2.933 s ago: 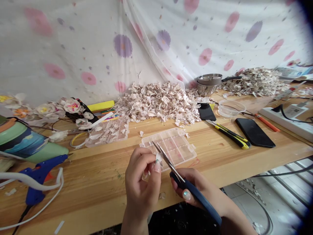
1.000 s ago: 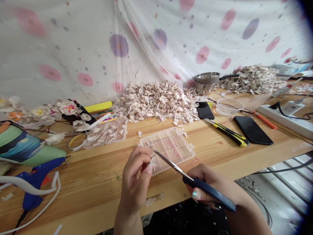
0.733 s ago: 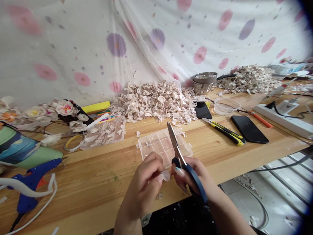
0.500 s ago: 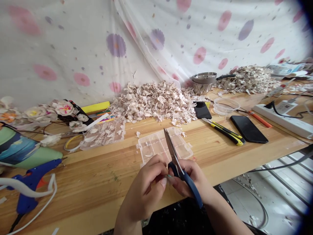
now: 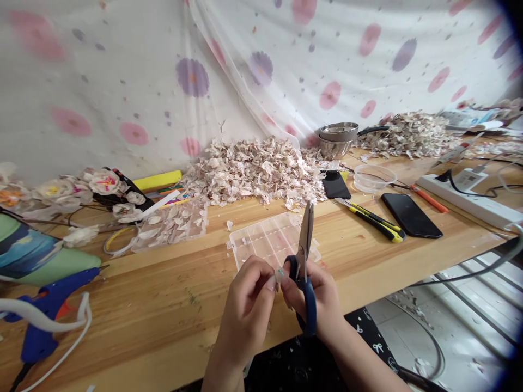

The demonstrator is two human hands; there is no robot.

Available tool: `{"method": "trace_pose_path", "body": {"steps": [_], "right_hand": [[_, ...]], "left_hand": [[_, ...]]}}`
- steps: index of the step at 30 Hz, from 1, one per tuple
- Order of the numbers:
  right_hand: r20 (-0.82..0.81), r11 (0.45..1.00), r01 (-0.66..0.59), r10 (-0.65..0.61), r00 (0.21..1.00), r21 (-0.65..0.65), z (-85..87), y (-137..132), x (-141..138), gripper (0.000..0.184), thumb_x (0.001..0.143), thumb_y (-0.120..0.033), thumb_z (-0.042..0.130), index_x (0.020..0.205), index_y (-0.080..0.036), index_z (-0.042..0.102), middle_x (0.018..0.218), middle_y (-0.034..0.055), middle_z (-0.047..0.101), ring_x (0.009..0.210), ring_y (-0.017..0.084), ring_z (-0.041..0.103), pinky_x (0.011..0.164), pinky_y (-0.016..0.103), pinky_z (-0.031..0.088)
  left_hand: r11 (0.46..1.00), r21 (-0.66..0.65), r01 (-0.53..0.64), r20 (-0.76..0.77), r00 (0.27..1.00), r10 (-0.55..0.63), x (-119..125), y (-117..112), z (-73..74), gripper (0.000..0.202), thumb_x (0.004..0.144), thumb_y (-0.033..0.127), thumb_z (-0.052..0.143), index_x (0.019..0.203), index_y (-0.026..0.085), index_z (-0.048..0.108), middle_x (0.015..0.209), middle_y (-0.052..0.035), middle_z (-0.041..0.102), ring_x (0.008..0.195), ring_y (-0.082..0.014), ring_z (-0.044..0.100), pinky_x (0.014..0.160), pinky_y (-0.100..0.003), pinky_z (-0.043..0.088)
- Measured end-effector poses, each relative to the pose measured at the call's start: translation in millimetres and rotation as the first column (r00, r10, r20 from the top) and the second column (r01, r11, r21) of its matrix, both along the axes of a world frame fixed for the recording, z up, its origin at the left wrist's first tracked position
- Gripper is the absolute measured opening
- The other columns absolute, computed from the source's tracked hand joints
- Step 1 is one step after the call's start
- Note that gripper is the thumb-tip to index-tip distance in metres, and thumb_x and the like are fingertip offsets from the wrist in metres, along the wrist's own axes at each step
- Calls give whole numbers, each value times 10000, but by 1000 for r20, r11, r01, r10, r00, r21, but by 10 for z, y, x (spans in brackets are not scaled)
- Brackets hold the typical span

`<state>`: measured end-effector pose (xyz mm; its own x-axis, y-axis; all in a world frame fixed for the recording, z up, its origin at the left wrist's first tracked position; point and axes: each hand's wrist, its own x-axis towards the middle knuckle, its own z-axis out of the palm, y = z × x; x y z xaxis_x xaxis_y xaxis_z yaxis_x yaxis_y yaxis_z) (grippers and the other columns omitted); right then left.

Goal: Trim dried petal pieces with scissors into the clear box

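My right hand (image 5: 316,296) has a pair of scissors (image 5: 304,245) in it, the dark blue handles around its fingers and the nearly closed blades pointing up. Its thumb reaches toward my left hand (image 5: 250,305), whose thumb and fingertips are pinched together. The two hands meet at the fingertips, over the front edge of the table. Whatever lies in that pinch is too small and too covered to name. Just behind the hands is a clear plastic compartment box (image 5: 249,239) with a few pale scraps in it, partly hidden by the hands and scissors.
A large heap of pale dried petals (image 5: 253,171) lies against the flowered curtain. At right are a utility knife (image 5: 373,220), a black phone (image 5: 412,215) and a power strip (image 5: 469,201). A blue glue gun (image 5: 49,310) lies at left, below petal flowers (image 5: 106,182).
The scissors have swung from leaning left to nearly upright, and their blades look closer together. Both hands have risen slightly, still meeting at the fingertips. The view has shifted a little.
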<state>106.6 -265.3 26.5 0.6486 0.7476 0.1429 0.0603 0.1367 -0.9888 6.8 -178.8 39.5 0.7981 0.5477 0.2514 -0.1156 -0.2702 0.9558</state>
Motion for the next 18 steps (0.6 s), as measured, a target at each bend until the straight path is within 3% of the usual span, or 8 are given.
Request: {"method": "trace_pose_path", "body": {"steps": [5,13,18], "right_hand": [[-26,1000,-17,18,1000,16,10,-4,13,265,740,-356,698,650,-182,520,531,-46,462,475,94,398,449,218,324],[-85,999,-41,41,995,13,59,9,-2,332,720,-406,696,591,-193,476,526,-41,439,476,97,387,448,223,327],[-59,1000,-25,26,998,13,59,2,11,335,724,-418,702,596,-189,494,527,-34,456,480,103,408,457,232,333]], "left_hand": [[1000,25,-14,47,999,13,20,10,14,193,929,245,441,763,201,527,753,7,474,720,-140,454,654,-261,358],[999,-49,-15,70,997,18,53,-35,-4,202,945,281,474,786,195,566,758,4,509,710,-127,499,645,-236,397],[996,31,-84,106,991,80,89,-67,-6,207,959,256,460,790,196,563,745,5,499,695,-126,483,636,-237,385]]}}
